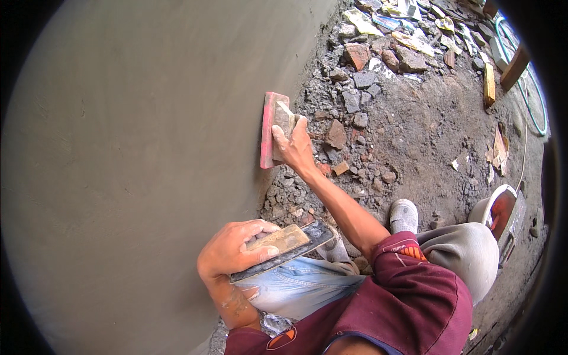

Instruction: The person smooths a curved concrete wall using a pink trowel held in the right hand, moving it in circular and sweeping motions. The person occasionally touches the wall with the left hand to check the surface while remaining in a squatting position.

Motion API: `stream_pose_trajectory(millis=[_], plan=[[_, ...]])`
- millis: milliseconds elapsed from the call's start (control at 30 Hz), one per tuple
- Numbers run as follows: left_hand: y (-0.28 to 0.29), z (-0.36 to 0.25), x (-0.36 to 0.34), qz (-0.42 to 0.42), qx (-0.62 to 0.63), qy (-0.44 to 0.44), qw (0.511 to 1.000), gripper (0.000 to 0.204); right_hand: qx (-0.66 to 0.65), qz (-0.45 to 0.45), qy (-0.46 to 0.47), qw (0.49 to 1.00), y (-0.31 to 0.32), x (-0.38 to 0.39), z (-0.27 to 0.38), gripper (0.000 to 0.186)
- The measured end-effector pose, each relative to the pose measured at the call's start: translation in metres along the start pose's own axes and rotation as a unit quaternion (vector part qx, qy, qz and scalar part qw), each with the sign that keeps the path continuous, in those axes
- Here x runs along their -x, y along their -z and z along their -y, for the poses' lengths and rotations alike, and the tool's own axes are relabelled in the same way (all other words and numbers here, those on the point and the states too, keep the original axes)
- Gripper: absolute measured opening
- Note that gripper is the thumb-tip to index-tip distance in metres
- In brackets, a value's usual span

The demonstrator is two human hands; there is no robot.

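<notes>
My right hand [293, 145] is closed around the handle of a plastering float [267, 130] with a pinkish-red, mortar-smeared plate. That float lies along the smooth grey plastered wall [136, 154], close to its lower edge, and seems to touch it. Nearer my body, my left hand [234, 248] grips a second float by its wooden handle [287, 238]. This one has a long dark plate [319, 232] and is held above my jeans-clad leg, away from the other float. Pale mortar coats the fingers of both hands.
Broken bricks and stones [358, 56] lie along the wall's foot, with paper scraps among them. A white bucket [503, 204] stands by my right knee. At the far right are a yellow block [489, 84], a wooden post [515, 68] and a light-blue hose [541, 112].
</notes>
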State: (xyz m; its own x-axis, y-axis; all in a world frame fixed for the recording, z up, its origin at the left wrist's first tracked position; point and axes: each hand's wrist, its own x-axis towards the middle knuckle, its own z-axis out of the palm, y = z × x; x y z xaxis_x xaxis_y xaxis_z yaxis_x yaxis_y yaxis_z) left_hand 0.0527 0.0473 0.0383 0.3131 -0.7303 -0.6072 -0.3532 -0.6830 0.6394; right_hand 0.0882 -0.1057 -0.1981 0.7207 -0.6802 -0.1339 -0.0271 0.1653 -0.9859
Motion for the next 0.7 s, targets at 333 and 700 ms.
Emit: stream_pose_trajectory(millis=[333,700], plan=[[-0.002,0.002,0.002,0.002,-0.002,0.001,1.0,0.046,-0.032,-0.051,0.008,0.998,0.007,-0.006,0.014,0.064],[-0.004,-0.005,0.003,0.008,-0.007,-0.065,0.998,0.044,-0.003,0.097,-0.069,0.993,-0.027,0.115,-0.014,0.065]])
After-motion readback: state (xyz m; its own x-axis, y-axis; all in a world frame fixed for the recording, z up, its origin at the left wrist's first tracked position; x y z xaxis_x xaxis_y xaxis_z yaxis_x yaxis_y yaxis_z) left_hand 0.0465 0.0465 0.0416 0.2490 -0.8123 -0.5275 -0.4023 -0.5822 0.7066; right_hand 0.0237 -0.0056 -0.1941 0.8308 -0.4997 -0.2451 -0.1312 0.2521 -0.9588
